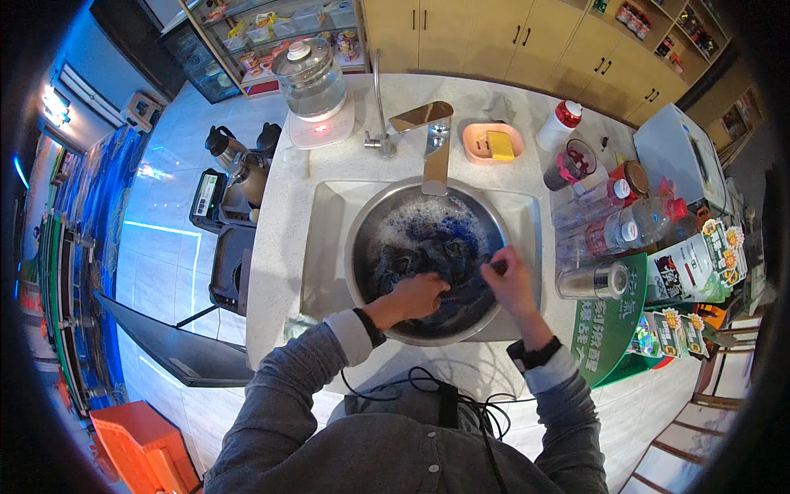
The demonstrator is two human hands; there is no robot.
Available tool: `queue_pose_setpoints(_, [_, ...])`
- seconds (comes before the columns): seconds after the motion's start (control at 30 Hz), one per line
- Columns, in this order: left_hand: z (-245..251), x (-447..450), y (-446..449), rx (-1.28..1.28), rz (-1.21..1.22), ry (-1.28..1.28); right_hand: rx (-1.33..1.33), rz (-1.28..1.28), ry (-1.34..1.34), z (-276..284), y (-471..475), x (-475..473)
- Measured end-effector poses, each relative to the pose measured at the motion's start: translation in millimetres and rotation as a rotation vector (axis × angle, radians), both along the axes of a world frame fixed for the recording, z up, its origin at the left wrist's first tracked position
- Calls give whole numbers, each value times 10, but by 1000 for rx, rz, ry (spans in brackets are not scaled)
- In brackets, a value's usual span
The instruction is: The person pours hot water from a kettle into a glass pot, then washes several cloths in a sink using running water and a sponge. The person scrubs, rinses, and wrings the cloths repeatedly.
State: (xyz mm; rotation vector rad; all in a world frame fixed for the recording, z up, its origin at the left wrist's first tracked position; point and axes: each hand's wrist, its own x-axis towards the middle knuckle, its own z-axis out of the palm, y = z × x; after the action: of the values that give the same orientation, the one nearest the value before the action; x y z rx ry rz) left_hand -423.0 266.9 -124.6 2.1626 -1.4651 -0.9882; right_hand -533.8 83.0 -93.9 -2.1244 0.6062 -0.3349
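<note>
A round stainless-steel basin (pixel 355 259) stands in the white sink (pixel 321 272) in front of me. Dark wet cloth (pixel 426 259) lies in it, with white suds (pixel 395 225) and a blue patch towards the far side. My left hand (pixel 419 295) is over the near middle of the basin, fingers curled down at the cloth. What its fingertips hold is hidden. At the basin's right rim, my right hand (pixel 511 284) pinches a dark bit of cloth (pixel 498 265). Above the far rim hangs the spout of the faucet (pixel 436 160).
A pink soap dish (pixel 472 151) with a yellow sponge (pixel 500 146) sits behind the sink. To the right stand several bottles, including a clear plastic bottle (pixel 602 234), and a glass jar (pixel 592 281). A glass kettle (pixel 311 86) is at the back left. Black cables (pixel 487 410) hang at my waist.
</note>
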Motion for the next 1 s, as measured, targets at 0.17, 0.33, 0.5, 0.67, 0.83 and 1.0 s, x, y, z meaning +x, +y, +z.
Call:
queue_pose_setpoints(0.17, [-246,222,-458,184,25,-376,-327,277,505,-583,389,-78])
queue_pose_setpoints(0.33, [-393,423,-513,-1,90,-311,-499,630,855,-592,427,-1])
queue_pose_setpoints(0.5, [-10,546,-50,-317,149,99,-146,209,605,-653,15,133])
queue_pose_setpoints(0.67, [508,429,206,-480,110,136,-330,311,236,-837,-34,374])
queue_pose_setpoints(0.83, [783,551,591,-411,220,106,-222,327,644,-667,-12,407])
queue_pose_setpoints(1.0, [543,575,643,-234,306,163,-304,678,839,-553,-206,396])
